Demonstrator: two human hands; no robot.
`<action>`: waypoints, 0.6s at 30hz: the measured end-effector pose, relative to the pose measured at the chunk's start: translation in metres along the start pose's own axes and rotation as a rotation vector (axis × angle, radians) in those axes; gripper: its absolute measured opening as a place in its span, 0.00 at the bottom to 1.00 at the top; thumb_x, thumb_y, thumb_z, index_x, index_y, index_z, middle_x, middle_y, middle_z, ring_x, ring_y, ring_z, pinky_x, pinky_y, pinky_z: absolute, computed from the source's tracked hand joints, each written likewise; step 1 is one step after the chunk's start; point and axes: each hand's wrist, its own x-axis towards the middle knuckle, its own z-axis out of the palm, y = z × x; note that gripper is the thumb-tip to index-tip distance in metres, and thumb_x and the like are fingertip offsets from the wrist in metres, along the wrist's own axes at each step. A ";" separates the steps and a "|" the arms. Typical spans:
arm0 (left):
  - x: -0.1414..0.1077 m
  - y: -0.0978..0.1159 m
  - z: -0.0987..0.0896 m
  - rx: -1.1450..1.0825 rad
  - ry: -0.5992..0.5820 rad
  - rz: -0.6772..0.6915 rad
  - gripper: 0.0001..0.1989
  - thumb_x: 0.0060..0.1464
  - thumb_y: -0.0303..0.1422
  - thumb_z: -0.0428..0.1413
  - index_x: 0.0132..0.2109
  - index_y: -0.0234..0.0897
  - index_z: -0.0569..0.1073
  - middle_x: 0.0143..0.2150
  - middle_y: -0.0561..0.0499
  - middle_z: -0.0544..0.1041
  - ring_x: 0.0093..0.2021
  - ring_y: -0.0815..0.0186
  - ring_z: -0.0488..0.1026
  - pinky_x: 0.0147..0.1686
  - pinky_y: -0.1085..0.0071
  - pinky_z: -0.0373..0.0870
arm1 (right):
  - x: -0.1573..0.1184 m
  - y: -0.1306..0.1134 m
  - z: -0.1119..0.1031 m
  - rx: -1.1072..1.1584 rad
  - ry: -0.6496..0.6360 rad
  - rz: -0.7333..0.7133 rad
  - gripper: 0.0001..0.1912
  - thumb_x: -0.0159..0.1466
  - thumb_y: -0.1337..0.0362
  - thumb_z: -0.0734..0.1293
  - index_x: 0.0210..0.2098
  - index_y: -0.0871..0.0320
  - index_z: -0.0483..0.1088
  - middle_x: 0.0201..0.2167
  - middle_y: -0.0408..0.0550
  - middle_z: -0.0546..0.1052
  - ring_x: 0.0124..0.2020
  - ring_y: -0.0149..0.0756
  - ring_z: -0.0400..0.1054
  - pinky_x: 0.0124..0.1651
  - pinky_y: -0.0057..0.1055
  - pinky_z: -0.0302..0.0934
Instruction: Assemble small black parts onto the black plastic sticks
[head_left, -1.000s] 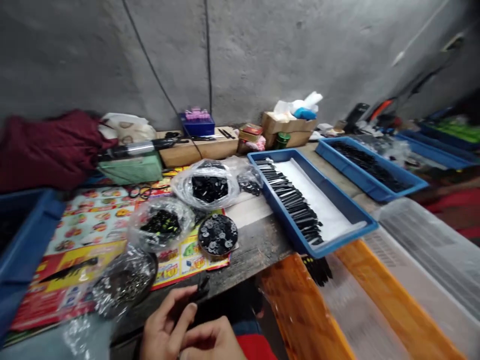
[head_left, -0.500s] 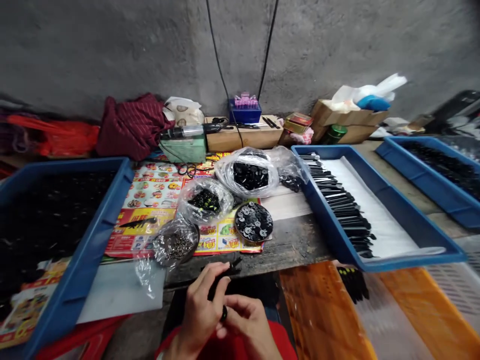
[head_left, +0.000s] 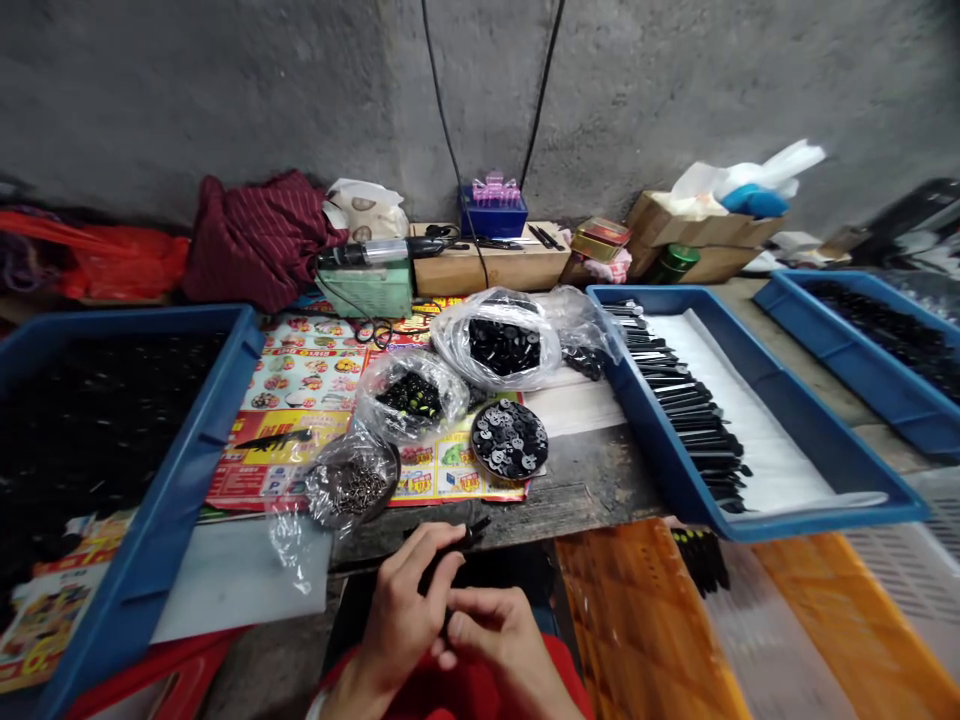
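While your left hand (head_left: 401, 610) and right hand (head_left: 499, 635) meet at 6 o'clock, just past the edge of the worn wooden bench (head_left: 585, 480), your left fingers (head_left: 420, 550) curl together, clamped on a slim black plastic part (head_left: 469, 537) whose tip shows at their top. Your right fingers (head_left: 480, 615) lie together and reach toward the left hand; whether they touch the part is hidden, so you cannot tell.

Nearest at 12 o'clock: a dark dish of small metal fittings in clear film (head_left: 358, 490), a clear bag of black-and-yellow pieces (head_left: 411, 395), a round dark tray of grey-and-black discs (head_left: 510, 440), and a larger clear bag of black pieces (head_left: 502, 345). These rest on or beside a printed paper flyer (head_left: 300, 370).

At 10 o'clock, a blue plastic tray (head_left: 225, 400) holds a dark mass of small black items. At 1 o'clock, a blue tray (head_left: 652, 440) lined with white foam carries black strips in a row; a further blue tray (head_left: 832, 350) sits beyond it at 2 o'clock. An orange crate (head_left: 637, 620) lies at 4 o'clock.
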 end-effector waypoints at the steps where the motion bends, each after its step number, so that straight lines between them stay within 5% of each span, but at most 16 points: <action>1: 0.001 0.001 0.000 -0.043 -0.019 -0.061 0.11 0.56 0.22 0.53 0.44 0.39 0.76 0.40 0.49 0.81 0.41 0.64 0.79 0.43 0.75 0.75 | 0.000 0.001 -0.001 0.012 0.004 0.019 0.20 0.50 0.50 0.77 0.31 0.62 0.82 0.20 0.47 0.77 0.20 0.28 0.66 0.27 0.24 0.62; 5: 0.004 0.003 -0.003 -0.212 -0.065 -0.287 0.08 0.54 0.27 0.56 0.40 0.40 0.78 0.36 0.51 0.82 0.36 0.63 0.79 0.39 0.73 0.75 | 0.002 0.002 -0.004 0.050 0.052 0.042 0.20 0.48 0.53 0.79 0.31 0.63 0.82 0.20 0.49 0.78 0.18 0.29 0.69 0.25 0.23 0.64; 11: 0.000 0.008 -0.009 -0.542 -0.084 -0.515 0.09 0.52 0.35 0.59 0.41 0.37 0.78 0.33 0.50 0.79 0.25 0.68 0.73 0.24 0.77 0.71 | 0.004 -0.015 -0.013 0.023 0.311 -0.045 0.20 0.45 0.53 0.80 0.29 0.63 0.81 0.22 0.50 0.79 0.20 0.31 0.71 0.23 0.22 0.66; 18: -0.006 0.012 -0.008 -0.635 -0.128 -0.553 0.09 0.52 0.36 0.61 0.39 0.36 0.78 0.29 0.51 0.77 0.21 0.71 0.68 0.22 0.78 0.68 | 0.007 -0.017 -0.019 -0.097 0.405 -0.151 0.22 0.46 0.50 0.79 0.30 0.63 0.81 0.23 0.50 0.79 0.20 0.33 0.71 0.23 0.26 0.69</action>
